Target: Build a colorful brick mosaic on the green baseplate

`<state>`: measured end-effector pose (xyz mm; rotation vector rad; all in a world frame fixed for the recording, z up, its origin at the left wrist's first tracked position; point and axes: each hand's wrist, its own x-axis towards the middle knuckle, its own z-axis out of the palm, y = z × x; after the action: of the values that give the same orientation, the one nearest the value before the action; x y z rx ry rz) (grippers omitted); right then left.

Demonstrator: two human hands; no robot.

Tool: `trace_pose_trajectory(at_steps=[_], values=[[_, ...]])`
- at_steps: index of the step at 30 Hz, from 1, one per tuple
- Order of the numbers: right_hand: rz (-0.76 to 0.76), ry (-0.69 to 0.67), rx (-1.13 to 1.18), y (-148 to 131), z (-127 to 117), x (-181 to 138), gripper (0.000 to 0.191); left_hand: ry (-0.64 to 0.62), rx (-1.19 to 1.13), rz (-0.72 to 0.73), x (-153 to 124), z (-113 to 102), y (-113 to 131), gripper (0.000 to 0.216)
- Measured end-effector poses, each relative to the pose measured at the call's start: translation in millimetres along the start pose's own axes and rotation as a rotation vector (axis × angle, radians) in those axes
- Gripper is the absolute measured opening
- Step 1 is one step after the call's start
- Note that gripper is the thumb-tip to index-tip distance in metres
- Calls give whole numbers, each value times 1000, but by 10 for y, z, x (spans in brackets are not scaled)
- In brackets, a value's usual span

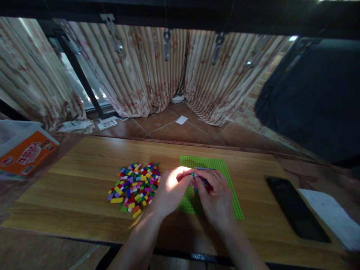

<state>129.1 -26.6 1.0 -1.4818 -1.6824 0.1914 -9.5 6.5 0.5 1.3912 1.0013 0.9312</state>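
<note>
A green studded baseplate [208, 163] lies flat on the wooden table [84, 168]. Both of my hands meet over its middle. My left hand [172, 189] and my right hand [215, 195] are closed in pinches around a small cluster of coloured bricks [194, 178], pink and green ones showing between the fingertips. Whether the cluster is attached to the plate is hidden by my fingers. A thin row of bricks [204, 168] sits on the plate just beyond my right hand. To the left of my left hand lies a loose pile of small bricks [135, 184] in many colours.
A black phone [296, 212] lies at the right of the table, with white paper [332, 217] beside it. An orange box [26, 153] and clear plastic rest at the far left. Curtains and a tiled floor lie beyond the table's far edge.
</note>
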Motion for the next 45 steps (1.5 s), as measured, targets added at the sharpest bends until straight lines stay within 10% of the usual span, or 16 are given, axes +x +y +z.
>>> trace_pose_trajectory(at_steps=[17,33,45], values=[[50,81,99,42,-38,-20,7,307,192,207,-62,274,17,17],[-23,6,-95,282,-59,5,15,246,275,60,-1,120,-94,15],[296,38,78,351,12,-12,13,227,423,43,-5,127,-81,13]])
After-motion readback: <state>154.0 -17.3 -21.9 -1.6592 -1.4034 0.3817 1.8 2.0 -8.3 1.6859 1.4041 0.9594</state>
